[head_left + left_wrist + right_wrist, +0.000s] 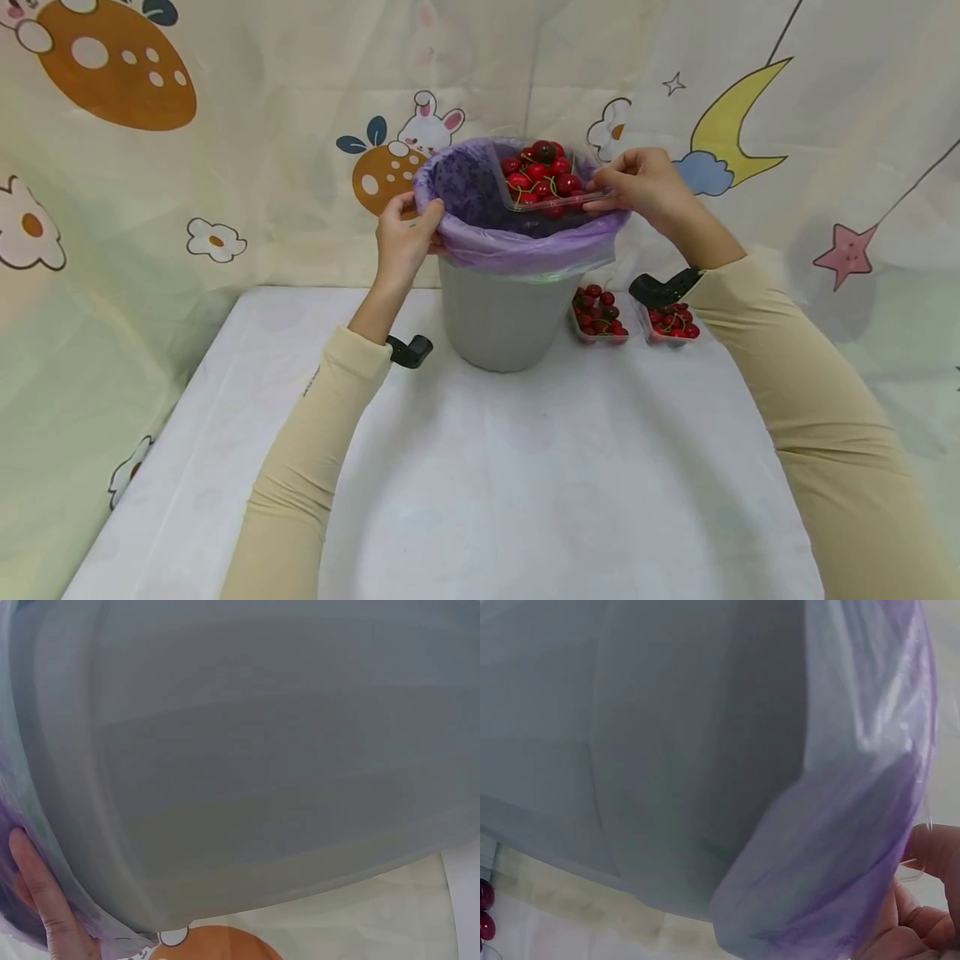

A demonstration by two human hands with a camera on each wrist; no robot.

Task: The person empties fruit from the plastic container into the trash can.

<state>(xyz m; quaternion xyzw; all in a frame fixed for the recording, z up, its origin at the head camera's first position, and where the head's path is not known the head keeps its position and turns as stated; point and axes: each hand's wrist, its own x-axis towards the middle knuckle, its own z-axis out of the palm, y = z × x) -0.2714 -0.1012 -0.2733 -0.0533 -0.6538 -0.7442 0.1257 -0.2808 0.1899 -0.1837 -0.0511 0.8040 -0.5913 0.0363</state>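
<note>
We see a person's left hand (408,229) at the rim of a grey bin (498,317), gripping the edge through a purple bag (517,252) which is folded over it; the thumb lies on the top side and the fingers go on the outer wall. The right hand (648,183) pinches, between thumb and fingers, the near right corner of a clear box (534,207). This box is full of red cherries (537,171), and we find it over the mouth of the bin, tilted toward us, at the right part of the opening. Whether the right hand also touches the bag, we cannot tell. The bin stands upright on a white-covered table (510,483). Just beside its base, at the right, we notice a second box (597,337) and a third box (667,340), both with cherries. Behind everything we see a pale curtain (300,167) printed with rabbits, flowers and a moon.
</note>
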